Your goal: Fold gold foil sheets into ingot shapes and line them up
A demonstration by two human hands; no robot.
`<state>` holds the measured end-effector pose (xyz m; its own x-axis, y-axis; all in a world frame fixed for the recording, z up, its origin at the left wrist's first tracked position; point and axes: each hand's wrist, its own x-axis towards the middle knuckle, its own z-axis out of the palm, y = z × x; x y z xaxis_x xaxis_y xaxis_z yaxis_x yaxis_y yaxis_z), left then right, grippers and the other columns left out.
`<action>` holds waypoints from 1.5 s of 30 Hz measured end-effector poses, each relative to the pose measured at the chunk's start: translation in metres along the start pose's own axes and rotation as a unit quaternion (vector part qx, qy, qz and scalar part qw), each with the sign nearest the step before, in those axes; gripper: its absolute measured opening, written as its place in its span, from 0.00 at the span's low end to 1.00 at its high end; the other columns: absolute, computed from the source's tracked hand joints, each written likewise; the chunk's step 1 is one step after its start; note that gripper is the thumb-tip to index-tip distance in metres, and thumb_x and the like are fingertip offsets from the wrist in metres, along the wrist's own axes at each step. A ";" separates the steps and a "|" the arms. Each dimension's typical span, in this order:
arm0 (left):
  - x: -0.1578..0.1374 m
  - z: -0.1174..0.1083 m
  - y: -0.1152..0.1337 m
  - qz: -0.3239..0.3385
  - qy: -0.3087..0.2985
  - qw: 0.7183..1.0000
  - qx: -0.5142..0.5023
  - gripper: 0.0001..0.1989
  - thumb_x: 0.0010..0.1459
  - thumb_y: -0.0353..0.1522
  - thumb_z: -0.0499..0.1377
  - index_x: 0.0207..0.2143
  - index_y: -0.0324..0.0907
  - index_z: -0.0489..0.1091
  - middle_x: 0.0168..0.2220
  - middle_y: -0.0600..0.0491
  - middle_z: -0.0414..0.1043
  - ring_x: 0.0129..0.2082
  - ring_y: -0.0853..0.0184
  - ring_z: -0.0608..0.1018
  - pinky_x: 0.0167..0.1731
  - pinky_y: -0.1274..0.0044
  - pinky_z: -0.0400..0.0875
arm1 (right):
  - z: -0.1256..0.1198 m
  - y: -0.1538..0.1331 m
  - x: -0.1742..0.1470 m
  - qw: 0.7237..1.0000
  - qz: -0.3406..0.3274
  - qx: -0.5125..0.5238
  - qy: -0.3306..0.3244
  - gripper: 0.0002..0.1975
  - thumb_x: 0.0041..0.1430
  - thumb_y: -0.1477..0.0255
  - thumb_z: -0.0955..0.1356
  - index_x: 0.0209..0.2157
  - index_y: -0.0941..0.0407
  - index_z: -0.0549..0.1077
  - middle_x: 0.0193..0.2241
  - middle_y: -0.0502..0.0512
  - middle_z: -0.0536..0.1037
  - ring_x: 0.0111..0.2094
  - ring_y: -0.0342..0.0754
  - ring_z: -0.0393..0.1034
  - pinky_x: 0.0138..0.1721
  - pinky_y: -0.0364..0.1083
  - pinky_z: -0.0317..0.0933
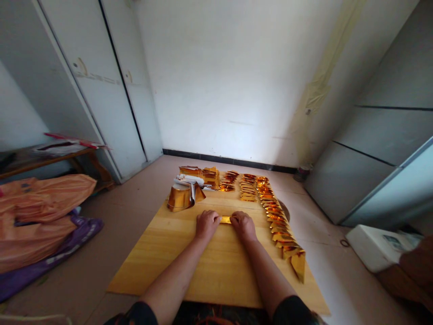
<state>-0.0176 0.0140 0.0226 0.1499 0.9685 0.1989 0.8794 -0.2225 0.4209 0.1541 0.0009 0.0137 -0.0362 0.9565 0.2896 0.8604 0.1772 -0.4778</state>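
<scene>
Taking twelve o'clock as straight ahead towards the wall, I have a narrow gold strip [225,220] at the middle of the dial, low over the wooden surface [162,262]. My left hand [207,224] has its fingers curled in tight on the nine o'clock end, and my right hand [242,224] does the same at three o'clock, so only the shiny middle shows between them; how my thumbs sit underneath I cannot tell.

It looks like thin foil paper, so I'd expect it to be almost weightless, a little springy, slick on the bright face and quick to crease or tear. The ends are the place to take hold, with a light, even pinch, as a hard squeeze in the middle would likely dent it.

Out at ten o'clock stands a curved gold stack [179,198], with white paper [189,179] just beyond it. Short rows of folded gold pieces [248,187] lie at twelve and one, and a long overlapping column [282,234] runs from one round to four
</scene>
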 end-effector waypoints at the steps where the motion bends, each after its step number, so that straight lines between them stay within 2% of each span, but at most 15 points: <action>1: 0.002 0.000 0.000 -0.004 -0.003 1.000 0.001 0.09 0.59 0.36 0.56 0.29 0.42 0.72 0.34 0.53 0.75 0.38 0.66 0.72 0.36 0.76 0.57 | 0.000 -0.002 0.001 1.000 0.003 -0.019 -0.002 0.09 0.60 0.73 0.63 0.34 0.56 0.76 0.33 0.55 0.78 0.38 0.46 0.70 0.40 0.41 0.57; 8: 0.012 0.003 0.003 -0.006 -0.010 1.000 0.011 0.08 0.58 0.34 0.56 0.28 0.42 0.70 0.33 0.54 0.74 0.37 0.68 0.72 0.35 0.77 0.58 | 0.001 -0.006 0.006 0.988 0.007 -0.148 -0.036 0.09 0.63 0.71 0.62 0.34 0.56 0.74 0.33 0.57 0.77 0.37 0.48 0.69 0.37 0.42 0.56; 15: 0.015 0.007 0.002 0.012 -0.017 1.000 0.021 0.07 0.59 0.33 0.55 0.28 0.42 0.68 0.32 0.54 0.72 0.35 0.68 0.72 0.34 0.78 0.59 | -0.001 -0.009 0.011 0.979 0.018 -0.192 -0.062 0.08 0.63 0.72 0.62 0.36 0.57 0.73 0.33 0.58 0.78 0.37 0.48 0.71 0.34 0.42 0.56; 26: 0.018 0.008 0.002 0.034 -0.039 0.997 0.061 0.07 0.61 0.30 0.51 0.31 0.42 0.68 0.36 0.51 0.72 0.38 0.67 0.73 0.36 0.77 0.61 | 0.000 -0.003 0.023 0.973 0.041 -0.198 -0.110 0.10 0.64 0.68 0.60 0.39 0.55 0.70 0.35 0.56 0.79 0.36 0.47 0.75 0.30 0.40 0.57; 37: 0.024 0.004 0.006 0.022 -0.087 0.991 0.097 0.09 0.63 0.32 0.49 0.38 0.42 0.68 0.40 0.50 0.73 0.40 0.66 0.74 0.36 0.77 0.64 | -0.002 -0.005 0.026 0.965 0.070 -0.211 -0.142 0.10 0.64 0.66 0.59 0.41 0.53 0.69 0.39 0.55 0.78 0.39 0.46 0.74 0.35 0.41 0.59; 45: 0.023 0.003 0.008 0.034 -0.086 0.990 0.106 0.10 0.63 0.30 0.47 0.39 0.42 0.68 0.41 0.49 0.73 0.41 0.65 0.75 0.36 0.76 0.64 | -0.003 -0.005 0.027 0.967 0.074 -0.196 -0.145 0.11 0.64 0.65 0.59 0.42 0.52 0.69 0.38 0.55 0.79 0.38 0.47 0.74 0.35 0.42 0.58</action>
<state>-0.0055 0.0349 0.0276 0.2700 0.9610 0.0592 0.9372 -0.2764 0.2126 0.1502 0.0256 0.0264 0.0101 0.9995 -0.0303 0.9915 -0.0139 -0.1293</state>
